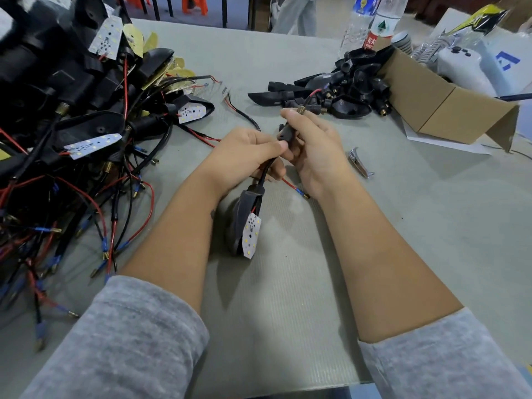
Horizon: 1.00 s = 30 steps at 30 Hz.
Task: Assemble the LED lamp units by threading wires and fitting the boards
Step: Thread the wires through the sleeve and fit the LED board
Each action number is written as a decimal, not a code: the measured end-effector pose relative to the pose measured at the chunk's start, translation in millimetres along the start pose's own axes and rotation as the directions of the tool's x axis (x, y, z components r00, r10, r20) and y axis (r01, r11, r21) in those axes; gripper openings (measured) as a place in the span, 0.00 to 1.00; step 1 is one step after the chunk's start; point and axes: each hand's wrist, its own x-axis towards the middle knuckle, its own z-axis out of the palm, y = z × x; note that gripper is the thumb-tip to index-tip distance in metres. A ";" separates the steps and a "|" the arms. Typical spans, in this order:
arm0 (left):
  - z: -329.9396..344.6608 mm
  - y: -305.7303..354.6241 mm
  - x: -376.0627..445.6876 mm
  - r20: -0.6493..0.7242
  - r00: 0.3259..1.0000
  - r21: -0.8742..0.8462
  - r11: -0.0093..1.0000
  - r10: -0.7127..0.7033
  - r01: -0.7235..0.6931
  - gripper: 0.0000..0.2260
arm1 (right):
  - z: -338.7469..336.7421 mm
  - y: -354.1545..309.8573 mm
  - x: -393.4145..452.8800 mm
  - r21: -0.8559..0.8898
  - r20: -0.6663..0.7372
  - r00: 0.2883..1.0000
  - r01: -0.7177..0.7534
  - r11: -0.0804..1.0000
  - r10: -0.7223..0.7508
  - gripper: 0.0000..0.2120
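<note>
Both our forearms reach up from the bottom of the frame and meet at its centre, grey sleeves pushed back toward the elbows. Our left hand (247,156) is curled shut around the black cable (266,171), thumb pressed along the top. Our right hand (311,148) is closed too, fingers wrapped over a black stem piece (288,133) with a brass threaded end (300,110) poking out above the knuckles. Below the left hand the cable runs down into a black lamp housing (244,214), which hangs just under the wrist with its white LED board (251,236) sticking out, tilted. Wired units lie heaped at the upper left (86,116), bare housings at the upper right (339,90) beside a cardboard box (437,102).
</note>
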 end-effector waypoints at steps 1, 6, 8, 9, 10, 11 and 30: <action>0.7 0.4 0.1 -0.006 1.000 -0.011 1.000 -0.009 0.009 0.11 | -0.4 -0.1 0.1 0.034 -0.008 1.000 0.001 0.999 0.000 0.04; -1.1 3.4 2.4 0.009 0.997 -0.069 0.995 -0.078 0.078 0.15 | -1.4 -4.1 1.9 0.214 -0.149 0.989 0.054 0.975 -0.022 0.04; -2.4 2.6 2.2 0.007 0.998 -0.063 0.996 -0.063 0.063 0.15 | -2.5 -5.1 2.2 0.233 -0.173 0.985 0.061 0.971 -0.021 0.04; -2.4 1.9 2.0 0.011 0.998 -0.068 0.996 -0.056 0.056 0.15 | -2.5 -5.1 1.8 0.203 -0.164 0.986 0.051 0.978 -0.018 0.04; -2.5 1.3 1.7 0.019 0.999 -0.086 0.995 -0.051 0.052 0.15 | -1.7 -4.3 1.1 0.141 -0.139 0.990 0.033 0.989 -0.013 0.04; -2.5 0.9 1.3 0.028 0.999 -0.112 0.992 -0.046 0.049 0.15 | -0.2 -2.7 0.0 0.067 -0.098 0.995 0.011 0.998 -0.004 0.05; -13.5 -7.7 7.3 -0.155 0.988 0.005 1.000 -0.008 0.009 0.18 | -5.1 -4.9 3.5 0.214 -0.304 0.952 0.114 0.970 -0.045 0.05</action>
